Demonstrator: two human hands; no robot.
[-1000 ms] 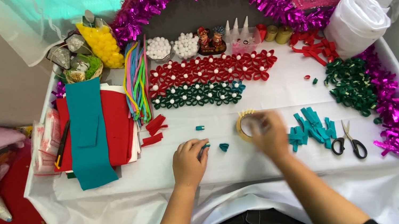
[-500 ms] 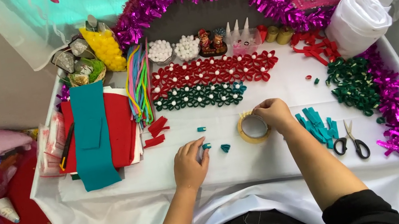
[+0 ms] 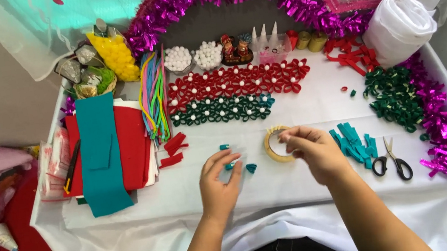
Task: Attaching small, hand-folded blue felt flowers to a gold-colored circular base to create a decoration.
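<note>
Teal loop (image 3: 231, 166) pinched narrowly in our left hand (image 3: 218, 184); at three o'clock our right hand (image 3: 314, 151) holds the tape roll (image 3: 273, 146), fingertips closed.

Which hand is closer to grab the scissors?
The right hand. It sits at the tape roll, on the same side as the scissors, with only the teal strips between. The left hand is farther off, touching a small teal loop.

Both forearms bare, no sleeves, no rings/watch seen on left hand (image 3: 218, 182) or right hand (image 3: 314, 152); dark striped garment at lap.
</note>
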